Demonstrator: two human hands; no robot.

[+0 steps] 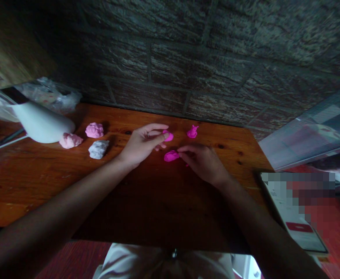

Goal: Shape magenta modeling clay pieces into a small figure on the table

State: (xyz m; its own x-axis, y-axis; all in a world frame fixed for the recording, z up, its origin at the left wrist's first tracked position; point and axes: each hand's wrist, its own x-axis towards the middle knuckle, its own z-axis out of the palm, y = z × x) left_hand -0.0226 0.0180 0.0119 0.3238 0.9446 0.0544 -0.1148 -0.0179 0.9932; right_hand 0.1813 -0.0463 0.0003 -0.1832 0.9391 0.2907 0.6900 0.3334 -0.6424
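Observation:
Between the thumb and fingers of my left hand [143,142] is a small bright pink lump of modelling clay [168,135]. My right hand [203,161] has its thumb and fingertips pinched at the right end of a larger magenta clay lump [171,155], which lies on the wooden table. Whether a bit of clay is between those fingertips is too small to tell. Behind my right hand stands a small magenta clay figure [192,131] with pointed bits on top. A tiny pink crumb lies beneath my right fingers.
To the left on the table [123,139] sit a pale pink clay lump [94,130], another pink lump [71,140] and a white lump [98,149]. Beyond them are a white tapered object [42,122] and crumpled clear plastic [53,97]. A brick wall [170,69] borders the back; a tablet-like screen [292,213] is right.

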